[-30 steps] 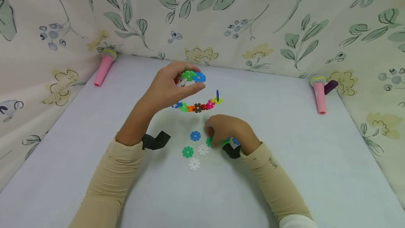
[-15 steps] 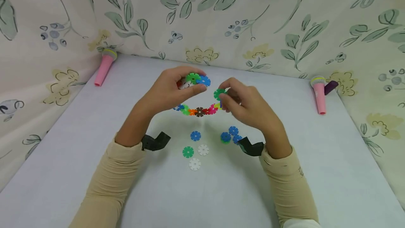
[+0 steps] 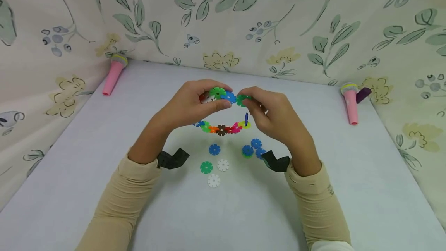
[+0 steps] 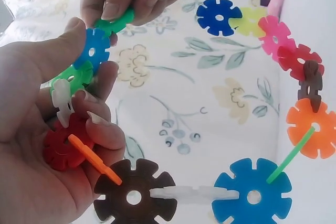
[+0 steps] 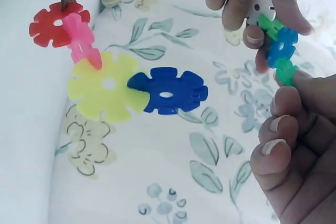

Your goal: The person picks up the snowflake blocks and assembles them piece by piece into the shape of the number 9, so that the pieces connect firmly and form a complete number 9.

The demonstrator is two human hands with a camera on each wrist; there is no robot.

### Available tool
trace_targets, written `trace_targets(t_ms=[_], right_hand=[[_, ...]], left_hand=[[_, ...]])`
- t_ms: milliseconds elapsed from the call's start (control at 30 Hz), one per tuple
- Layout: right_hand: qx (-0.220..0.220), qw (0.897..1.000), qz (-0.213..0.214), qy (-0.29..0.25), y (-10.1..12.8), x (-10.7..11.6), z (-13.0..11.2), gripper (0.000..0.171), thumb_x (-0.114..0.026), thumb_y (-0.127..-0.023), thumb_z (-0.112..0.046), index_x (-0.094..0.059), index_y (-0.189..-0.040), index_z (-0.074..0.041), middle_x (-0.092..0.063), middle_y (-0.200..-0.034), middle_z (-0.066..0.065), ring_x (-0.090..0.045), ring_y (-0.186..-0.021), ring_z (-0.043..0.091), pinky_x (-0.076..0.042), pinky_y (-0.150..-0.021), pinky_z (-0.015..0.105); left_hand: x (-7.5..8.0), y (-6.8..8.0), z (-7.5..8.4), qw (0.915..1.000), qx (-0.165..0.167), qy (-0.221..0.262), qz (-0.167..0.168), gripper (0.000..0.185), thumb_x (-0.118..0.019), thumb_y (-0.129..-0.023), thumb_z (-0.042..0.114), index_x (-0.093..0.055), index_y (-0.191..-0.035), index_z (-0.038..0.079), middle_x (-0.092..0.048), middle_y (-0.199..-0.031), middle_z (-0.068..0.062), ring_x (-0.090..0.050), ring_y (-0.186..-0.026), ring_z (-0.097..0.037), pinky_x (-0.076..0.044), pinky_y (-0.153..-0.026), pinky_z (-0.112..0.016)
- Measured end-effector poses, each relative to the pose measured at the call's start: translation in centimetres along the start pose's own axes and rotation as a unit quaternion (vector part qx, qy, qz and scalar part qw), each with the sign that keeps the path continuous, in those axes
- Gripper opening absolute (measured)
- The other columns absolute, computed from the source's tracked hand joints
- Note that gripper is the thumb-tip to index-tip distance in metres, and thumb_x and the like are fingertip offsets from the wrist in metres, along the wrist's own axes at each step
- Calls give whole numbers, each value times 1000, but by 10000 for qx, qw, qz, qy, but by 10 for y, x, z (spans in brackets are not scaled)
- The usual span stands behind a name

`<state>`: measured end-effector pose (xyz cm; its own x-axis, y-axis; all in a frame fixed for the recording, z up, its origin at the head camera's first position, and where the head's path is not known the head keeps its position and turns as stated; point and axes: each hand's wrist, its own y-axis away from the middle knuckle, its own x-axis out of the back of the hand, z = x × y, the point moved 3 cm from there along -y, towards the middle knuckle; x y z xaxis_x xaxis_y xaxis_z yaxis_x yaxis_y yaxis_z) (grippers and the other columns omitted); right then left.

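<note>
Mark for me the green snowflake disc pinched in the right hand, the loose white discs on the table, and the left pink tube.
Green plastic snowflake disc (image 3: 241,100): head view, its face.
Loose white plastic disc (image 3: 223,165): head view, centre.
Pink tube (image 3: 112,77): head view, mid-shaft.

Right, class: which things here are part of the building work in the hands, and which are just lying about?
In the work:
- left hand gripping the chain of snowflake discs
- right hand pinching the green disc against the chain's blue end disc
- loose discs on the table, likely spares

Lying about:
- two pink toy microphones
- floral cloth behind
</note>
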<state>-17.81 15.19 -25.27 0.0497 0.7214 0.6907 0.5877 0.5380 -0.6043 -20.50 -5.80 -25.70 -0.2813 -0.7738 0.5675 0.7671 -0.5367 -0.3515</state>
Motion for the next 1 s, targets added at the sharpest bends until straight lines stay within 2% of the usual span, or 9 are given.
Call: trace_targets(t_ms=[167,333,533,633,733,900,1000], right_hand=[[43,9999,19,89,0,2,-3,20,-64,-95,5,-70,-114,2,-70,-92,4,-54,-68,10,-49,-65,24],[151,9997,14,194,-1,4,-6,24,-66,-93,5,-70,-117,4,-73,-106,10,-68,-85,16,-56,-81,31],[176,9994,-172,246,0,5,-7,27,-66,-92,7,-70,-119,6,-73,-110,12,-71,-97,21,-56,-86,36],[120,9993,-299,194,0,5,-6,28,-66,-92,7,-69,-121,5,-73,-111,12,-70,-96,20,-56,-86,36],[78,9994,-326,101,0,3,-5,29,-64,-93,7,-69,-122,5,-73,-110,11,-67,-85,16,-56,-82,32],[28,9999,-82,129,0,1,-6,26,-64,-94,8,-69,-119,6,-72,-101,10,-57,-71,14,-54,-71,27],[-23,9998,94,155,1,1,-7,26,-64,-93,7,-69,-118,5,-69,-90,7,-53,-67,12,-50,-65,24]], left_hand=[[-1,0,1,9999,16,97,-36,35,-76,-92,20,-69,-125,9,-56,-86,-5,-47,-72,-22,-37,-60,-31],[-2,-1,2,9996,95,242,-65,34,-75,-93,20,-69,-124,7,-57,-85,-5,-49,-72,-22,-39,-61,-31],[-5,-2,0,9994,145,279,-165,31,-74,-93,20,-70,-122,7,-54,-82,-7,-46,-70,-23,-36,-60,-31],[-6,-2,-1,9993,124,313,-164,30,-74,-93,19,-71,-121,8,-55,-82,-6,-46,-69,-22,-36,-60,-31],[-8,-2,-2,9991,99,386,-137,29,-74,-93,18,-71,-120,8,-55,-81,-5,-45,-68,-22,-36,-60,-30],[-13,-4,-4,9990,52,448,-24,31,-74,-93,18,-71,-121,7,-52,-75,-6,-41,-62,-22,-32,-56,-30],[-15,-5,-4,9990,35,442,68,31,-75,-93,19,-71,-122,7,-53,-77,-5,-41,-63,-23,-33,-56,-30]])
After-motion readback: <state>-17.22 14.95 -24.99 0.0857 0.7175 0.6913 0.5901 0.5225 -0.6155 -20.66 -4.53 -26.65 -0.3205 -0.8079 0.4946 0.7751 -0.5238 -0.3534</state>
